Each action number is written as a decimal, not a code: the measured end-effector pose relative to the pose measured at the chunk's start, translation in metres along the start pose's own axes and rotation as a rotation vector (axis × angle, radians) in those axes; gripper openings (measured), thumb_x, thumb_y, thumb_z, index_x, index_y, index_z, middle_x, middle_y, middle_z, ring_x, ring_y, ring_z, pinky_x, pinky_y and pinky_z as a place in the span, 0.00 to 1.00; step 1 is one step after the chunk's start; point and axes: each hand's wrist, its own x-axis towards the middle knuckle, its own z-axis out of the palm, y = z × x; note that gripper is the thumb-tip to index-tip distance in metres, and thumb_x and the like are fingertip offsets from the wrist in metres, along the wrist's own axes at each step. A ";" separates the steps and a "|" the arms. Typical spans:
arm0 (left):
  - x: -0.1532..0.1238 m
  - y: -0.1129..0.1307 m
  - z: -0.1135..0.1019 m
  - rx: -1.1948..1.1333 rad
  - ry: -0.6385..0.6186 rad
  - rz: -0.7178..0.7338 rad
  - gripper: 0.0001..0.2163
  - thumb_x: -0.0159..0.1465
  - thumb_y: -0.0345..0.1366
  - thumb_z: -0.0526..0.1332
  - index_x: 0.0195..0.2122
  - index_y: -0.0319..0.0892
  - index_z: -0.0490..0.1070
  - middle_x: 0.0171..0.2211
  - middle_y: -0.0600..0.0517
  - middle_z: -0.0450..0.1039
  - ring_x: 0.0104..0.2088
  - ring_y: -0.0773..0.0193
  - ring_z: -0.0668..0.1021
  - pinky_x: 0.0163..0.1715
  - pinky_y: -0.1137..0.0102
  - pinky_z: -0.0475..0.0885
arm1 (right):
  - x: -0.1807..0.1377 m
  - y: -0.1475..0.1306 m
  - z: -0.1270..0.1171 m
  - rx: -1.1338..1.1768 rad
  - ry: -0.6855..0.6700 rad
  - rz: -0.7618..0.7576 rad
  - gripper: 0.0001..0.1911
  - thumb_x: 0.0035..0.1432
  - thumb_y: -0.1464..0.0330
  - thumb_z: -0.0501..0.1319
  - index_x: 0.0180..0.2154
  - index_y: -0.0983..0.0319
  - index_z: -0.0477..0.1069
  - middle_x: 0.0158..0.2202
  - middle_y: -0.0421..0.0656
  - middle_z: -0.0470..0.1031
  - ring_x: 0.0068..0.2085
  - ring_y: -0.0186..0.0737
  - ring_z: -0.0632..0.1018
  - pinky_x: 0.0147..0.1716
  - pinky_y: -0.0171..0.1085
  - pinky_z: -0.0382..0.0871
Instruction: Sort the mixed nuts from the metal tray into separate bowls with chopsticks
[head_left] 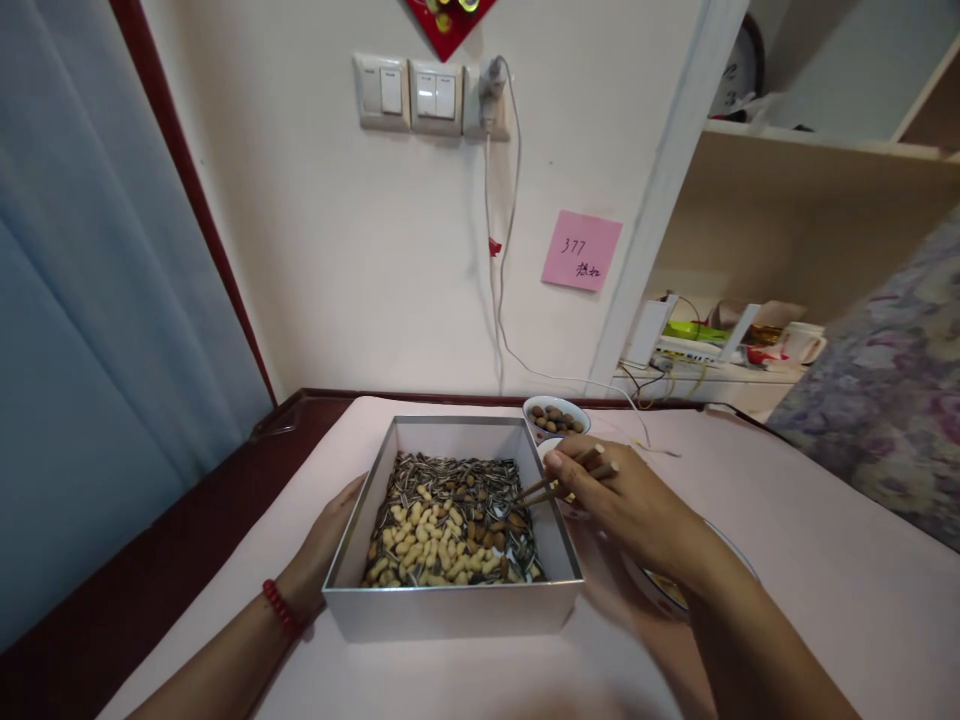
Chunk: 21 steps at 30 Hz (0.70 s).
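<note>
A silver-rimmed box [450,612] with white inner walls stands before me. It holds striped sunflower seeds [427,475], peanuts in shells [427,540], almond-like brown nuts [487,535] and a few rounder brown nuts. My left hand [334,530], with a red bead bracelet [280,608] at its wrist, holds the box by its left wall; its fingers are partly hidden. Over the right wall, my right hand [622,500] grips a pair of chopsticks [562,484]. Their tips are down inside the box, among the seeds and brown nuts. Whether they pinch anything is too small to tell.
Behind the box's right corner is a bowl [583,405] of round brown nuts. A second bowl [551,446] is partly covered by my right hand, and a third bowl [739,552] lies under my forearm. A white cable [570,379] runs down the wall onto the table.
</note>
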 end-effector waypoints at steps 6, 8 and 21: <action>-0.004 0.000 0.003 -0.015 -0.022 -0.010 0.24 0.57 0.30 0.66 0.57 0.40 0.70 0.40 0.46 0.83 0.37 0.52 0.84 0.35 0.66 0.80 | 0.006 0.010 0.006 0.022 0.008 0.015 0.21 0.67 0.55 0.51 0.26 0.60 0.64 0.22 0.35 0.61 0.25 0.32 0.64 0.24 0.32 0.58; -0.006 0.001 0.004 -0.012 -0.014 0.000 0.25 0.58 0.30 0.66 0.57 0.40 0.69 0.39 0.46 0.83 0.35 0.53 0.85 0.34 0.66 0.80 | 0.005 0.010 0.006 0.045 0.012 0.016 0.22 0.68 0.54 0.51 0.26 0.60 0.63 0.22 0.35 0.60 0.24 0.32 0.63 0.23 0.32 0.58; -0.002 -0.001 -0.002 -0.013 -0.012 -0.005 0.23 0.58 0.33 0.68 0.56 0.42 0.71 0.42 0.45 0.83 0.38 0.51 0.84 0.37 0.64 0.81 | -0.027 -0.006 -0.050 0.168 0.352 -0.073 0.19 0.64 0.53 0.57 0.34 0.59 0.76 0.30 0.41 0.77 0.32 0.37 0.78 0.31 0.33 0.74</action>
